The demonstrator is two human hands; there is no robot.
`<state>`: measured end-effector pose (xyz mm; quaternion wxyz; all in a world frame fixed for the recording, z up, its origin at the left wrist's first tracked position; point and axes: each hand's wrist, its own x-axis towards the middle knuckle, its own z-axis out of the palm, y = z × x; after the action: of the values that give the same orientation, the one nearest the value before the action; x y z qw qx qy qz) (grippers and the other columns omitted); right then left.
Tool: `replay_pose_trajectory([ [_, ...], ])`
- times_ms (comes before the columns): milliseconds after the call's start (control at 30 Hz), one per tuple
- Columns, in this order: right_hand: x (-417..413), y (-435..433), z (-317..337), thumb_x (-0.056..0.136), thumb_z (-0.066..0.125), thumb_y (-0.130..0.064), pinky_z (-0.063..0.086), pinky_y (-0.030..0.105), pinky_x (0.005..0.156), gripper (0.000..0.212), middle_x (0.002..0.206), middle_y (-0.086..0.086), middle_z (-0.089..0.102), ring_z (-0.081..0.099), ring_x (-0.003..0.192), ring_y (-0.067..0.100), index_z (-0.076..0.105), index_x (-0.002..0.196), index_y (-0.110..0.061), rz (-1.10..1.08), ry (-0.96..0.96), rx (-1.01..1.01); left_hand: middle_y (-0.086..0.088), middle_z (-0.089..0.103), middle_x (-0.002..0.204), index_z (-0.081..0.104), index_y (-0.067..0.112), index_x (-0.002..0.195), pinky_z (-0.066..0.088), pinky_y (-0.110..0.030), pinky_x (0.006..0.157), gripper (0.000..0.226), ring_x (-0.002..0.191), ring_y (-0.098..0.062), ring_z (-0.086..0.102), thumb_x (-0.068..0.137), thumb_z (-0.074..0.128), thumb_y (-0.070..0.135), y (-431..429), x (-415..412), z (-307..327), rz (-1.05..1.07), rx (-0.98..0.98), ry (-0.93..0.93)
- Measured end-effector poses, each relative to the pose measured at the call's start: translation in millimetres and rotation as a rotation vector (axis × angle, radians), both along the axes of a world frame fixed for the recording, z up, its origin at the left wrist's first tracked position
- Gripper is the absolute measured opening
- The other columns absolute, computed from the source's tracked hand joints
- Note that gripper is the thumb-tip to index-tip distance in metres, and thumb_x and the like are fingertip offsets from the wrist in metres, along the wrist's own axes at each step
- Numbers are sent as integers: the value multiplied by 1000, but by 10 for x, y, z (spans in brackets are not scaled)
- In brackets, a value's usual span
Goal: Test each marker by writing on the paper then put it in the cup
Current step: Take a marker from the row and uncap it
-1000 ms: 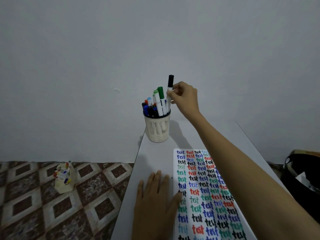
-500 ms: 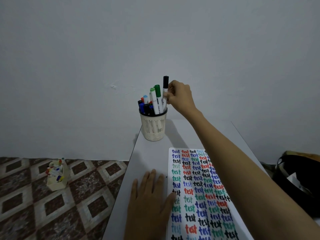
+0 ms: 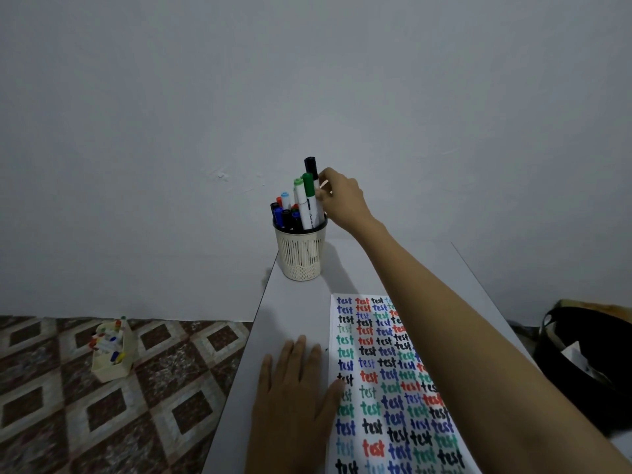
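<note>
Right hand: the right hand (image 3: 342,200) is reaching out over the table to the cup, its fingers (image 3: 323,195) pinching closed around the white barrel of the black-capped marker (image 3: 313,186).
Black-capped marker: it is standing nearly upright with its lower end inside the cup, at the right side of the rim, its black cap sticking up higher than all the others.
Left hand: the left hand (image 3: 294,401) is lying flat, palm down, on the table with fingers spread and holding nothing; the thumb tip is touching the left edge of the paper.
Cup: the cream slotted cup (image 3: 301,254) is sitting at the far left corner of the table, close to the wall, crowded with markers.
Other markers: two green-capped markers (image 3: 304,196) are standing tall just left of the black-capped one; shorter blue, black, red and light-blue caps are crowding the left side.
Paper: the paper (image 3: 383,388) is lying near the table's front, filled with rows of the word "test" in blue, red, black and green; the right forearm is crossing over its right part.
Table: the white table (image 3: 294,313) is bearing the cup, the paper and the left hand.
Floor: a small cream box (image 3: 113,354) with more coloured markers is sitting on the patterned tiles, well left of the table.
Right edge: a black bag (image 3: 588,357) is sitting beside the table.
</note>
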<state>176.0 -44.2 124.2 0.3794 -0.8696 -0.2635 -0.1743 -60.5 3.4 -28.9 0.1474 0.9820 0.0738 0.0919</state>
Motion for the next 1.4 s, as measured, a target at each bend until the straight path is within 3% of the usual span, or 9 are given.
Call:
replay_pose_trajectory([
  [100, -21, -12, -128, 98, 49, -14, 49, 39, 79, 18, 102, 10, 66, 59, 87, 24, 58, 112, -8, 17, 52, 97, 1, 18, 154, 31, 25, 145, 1, -37, 111, 103, 140, -11, 6, 71, -18, 79, 22, 16, -7, -21, -2, -45],
  [167, -35, -20, -231, 96, 50, -12, 52, 40, 80, 19, 96, 5, 64, 60, 84, 23, 61, 112, -10, -4, 67, 146, 5, 3, 155, 19, 27, 148, -9, -35, 111, 112, 139, -8, -7, 60, -27, 81, 13, 9, -43, -33, -13, -47],
  [367, -18, -17, -347, 93, 50, -4, 55, 42, 80, 23, 96, 9, 68, 63, 84, 22, 65, 110, -9, -35, 58, 232, 7, -6, 157, 4, 31, 149, -18, -31, 109, 119, 139, -6, -17, 48, -37, 79, 16, -17, 26, -19, -22, 21],
  [600, -22, -78, -373, 93, 48, 1, 56, 40, 82, 25, 88, 6, 65, 63, 83, 22, 65, 112, -4, -21, 67, 295, 9, -6, 157, 3, 33, 149, -17, -31, 110, 113, 132, 0, -22, 52, -33, 79, 20, -15, -11, -21, -10, 29],
  [867, -512, -431, -450, 92, 58, -10, 53, 31, 87, 30, 107, 4, 64, 60, 96, 14, 59, 122, -12, 27, 197, 405, 12, -7, 157, 2, 34, 148, -16, -30, 112, 98, 137, 1, -17, 63, -20, 77, 39, -27, -28, -21, -30, 22],
  [1033, -1016, -1083, -672, 89, 64, -21, 40, 26, 88, 45, 126, -2, 53, 51, 111, 13, 50, 132, -23, 54, 263, 241, 13, -4, 157, 7, 36, 147, -12, -31, 115, 102, 140, 0, -14, 60, -22, 80, 68, -32, -46, -16, -49, 1],
  [1167, -1314, -1742, -945, 91, 62, -29, 33, 25, 92, 49, 136, -3, 49, 44, 114, 7, 45, 137, -24, -80, 222, -1, 14, 1, 156, 13, 38, 146, -12, -29, 114, 101, 137, 4, -11, 61, -19, 82, 71, -46, -38, -27, -84, -24],
  [1267, -1569, -2132, -1104, 90, 62, -33, 34, 25, 92, 51, 137, 1, 51, 46, 117, 10, 47, 137, -21, -168, 303, -54, 15, 8, 156, 19, 37, 145, -10, -27, 114, 103, 133, 8, -7, 61, -14, 84, 70, -58, -25, -36, -128, -53],
  [1400, -1931, -2385, -1266, 90, 57, -44, 34, 32, 106, 55, 142, -2, 49, 44, 126, 12, 46, 139, -21, -212, 393, -111, 14, 19, 153, 30, 35, 142, -6, -25, 114, 107, 130, 10, 0, 59, -13, 88, 61, -63, -19, -29, -166, -105],
])
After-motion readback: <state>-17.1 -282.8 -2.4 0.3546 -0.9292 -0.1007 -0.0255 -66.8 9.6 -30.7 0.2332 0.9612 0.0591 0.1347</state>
